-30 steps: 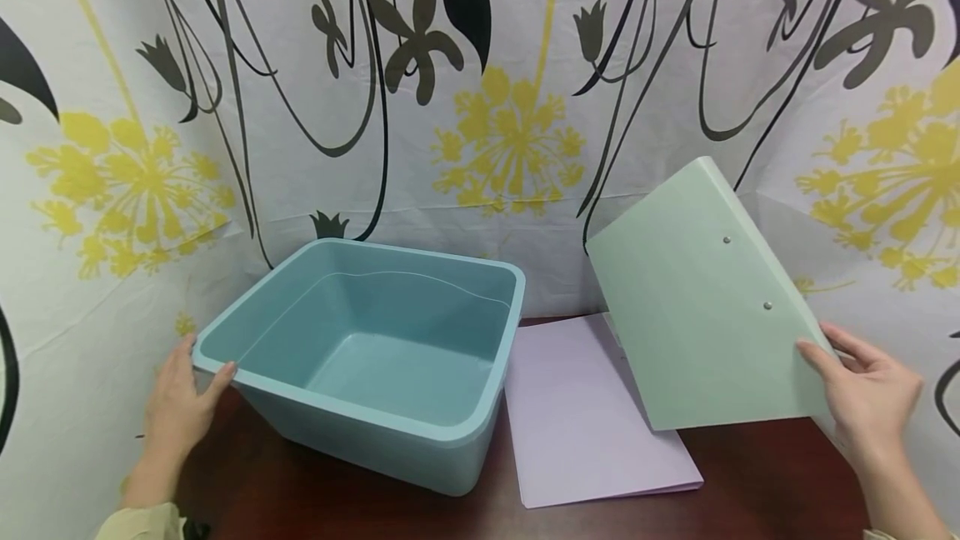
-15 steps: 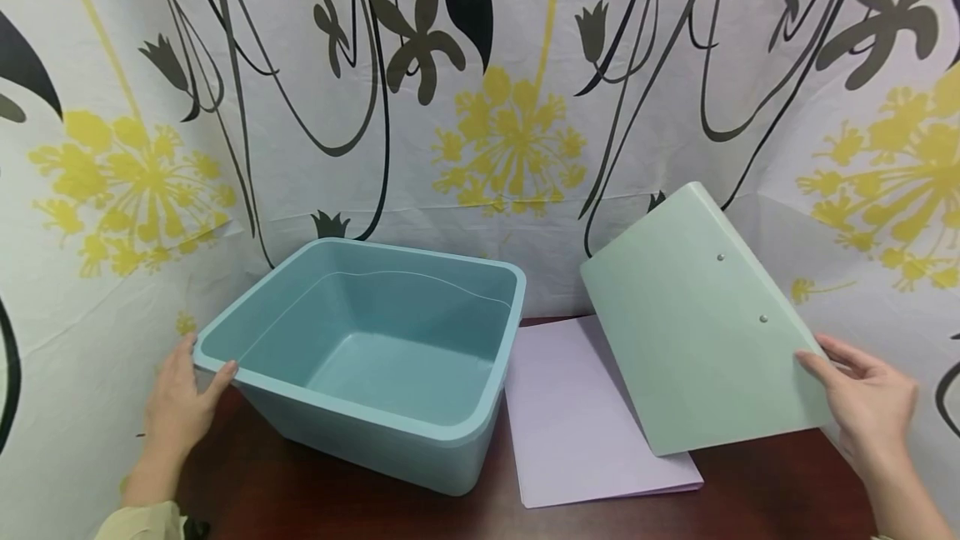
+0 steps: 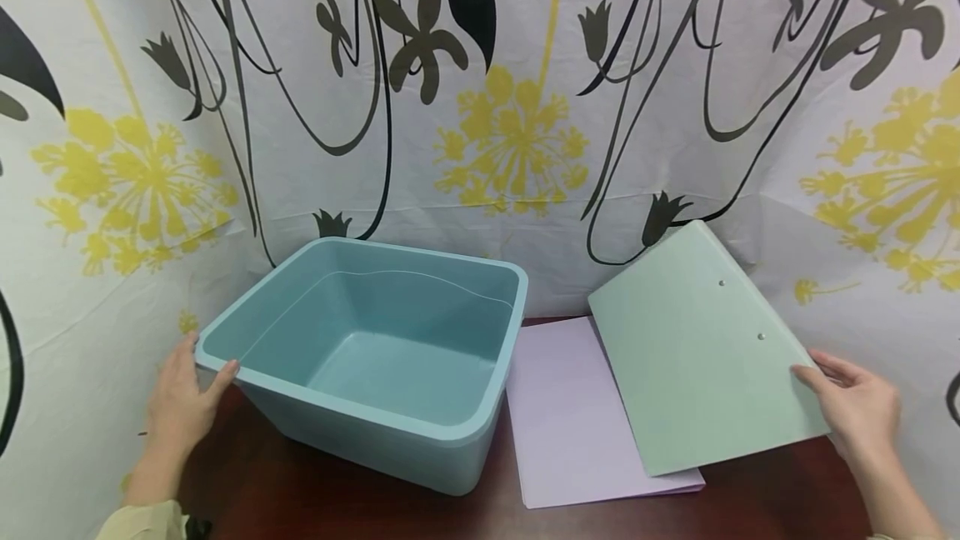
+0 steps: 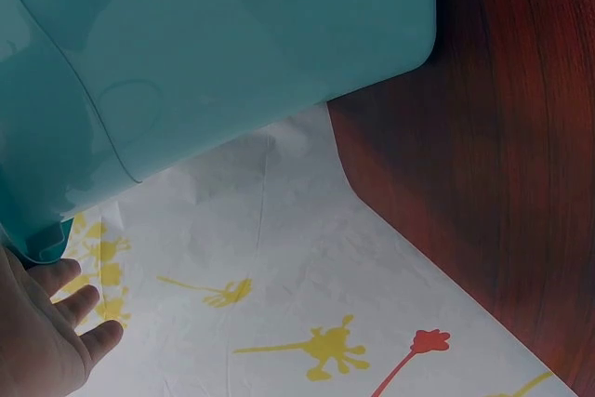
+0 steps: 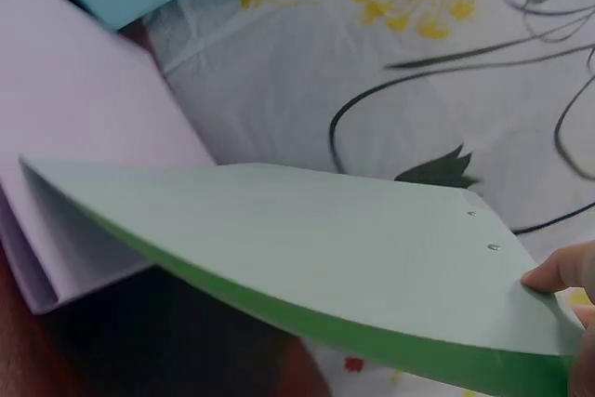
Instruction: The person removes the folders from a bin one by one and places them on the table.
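My left hand (image 3: 180, 398) rests at the near left corner of a blue-green plastic tub (image 3: 360, 432), its thumb at the front rim. Relaxed fingers (image 4: 79, 304) spread below that corner in the left wrist view. On the right, my right hand (image 3: 862, 402) pinches the edge of a pale green file folder (image 3: 705, 365) with two rivets, thumb on top. The folder slants over a lilac file folder (image 3: 570, 423) lying on the table. In the right wrist view, its far corner overlaps the lilac folder (image 5: 88, 90).
A dark reddish-brown table (image 3: 360, 507) carries the tub and the lilac folder. A white cloth with a flower print (image 3: 517, 140) hangs behind and at both sides. The tub's inside is bare, and it stands left of the lilac folder.
My right hand has lowered the green folder, bringing its near end down over the lilac folder, and shifted slightly left. My left hand and the tub keep their place.
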The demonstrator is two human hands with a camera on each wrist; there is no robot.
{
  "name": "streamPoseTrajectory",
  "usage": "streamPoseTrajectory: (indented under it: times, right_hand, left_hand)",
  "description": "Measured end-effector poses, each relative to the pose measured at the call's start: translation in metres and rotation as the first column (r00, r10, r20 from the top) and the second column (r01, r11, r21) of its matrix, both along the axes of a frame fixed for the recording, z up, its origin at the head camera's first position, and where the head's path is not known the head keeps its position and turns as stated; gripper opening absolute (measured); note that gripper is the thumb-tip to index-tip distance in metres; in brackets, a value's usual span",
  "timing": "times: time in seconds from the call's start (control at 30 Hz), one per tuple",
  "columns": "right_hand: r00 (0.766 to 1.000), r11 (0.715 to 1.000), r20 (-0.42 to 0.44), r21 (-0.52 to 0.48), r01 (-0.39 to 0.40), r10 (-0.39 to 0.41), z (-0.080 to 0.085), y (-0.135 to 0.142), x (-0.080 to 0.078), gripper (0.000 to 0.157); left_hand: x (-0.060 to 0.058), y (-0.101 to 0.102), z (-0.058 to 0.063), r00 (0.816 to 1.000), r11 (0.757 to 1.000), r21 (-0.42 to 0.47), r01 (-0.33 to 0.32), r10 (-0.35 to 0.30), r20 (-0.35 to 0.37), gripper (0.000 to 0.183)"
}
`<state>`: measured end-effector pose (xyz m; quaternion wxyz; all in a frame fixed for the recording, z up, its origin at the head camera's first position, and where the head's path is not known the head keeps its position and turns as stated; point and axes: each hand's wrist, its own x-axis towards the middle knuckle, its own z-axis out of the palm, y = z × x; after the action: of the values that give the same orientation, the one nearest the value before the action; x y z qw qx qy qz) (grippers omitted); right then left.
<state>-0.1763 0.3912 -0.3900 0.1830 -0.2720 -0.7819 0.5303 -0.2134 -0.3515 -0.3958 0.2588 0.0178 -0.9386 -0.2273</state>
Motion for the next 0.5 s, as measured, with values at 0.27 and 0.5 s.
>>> streamPoseTrajectory:
  times: [0.27,0.5]
  right_hand:
    - [0.992,0.983,0.116,0.179,0.029,-0.050,-0.019,0.015,-0.008,0.060]
    - [0.990,0.939,0.140,0.343,-0.028,-0.022,-0.036,0.029,-0.008,0.057]
  left_hand:
    - [0.001,0.001,0.000,1.000,1.000,-0.002,-0.009,0.009,-0.004,0.077]
    - [0.001,0.002,-0.001,1.000,1.000,0.004,0.000,0.000,-0.027,0.075]
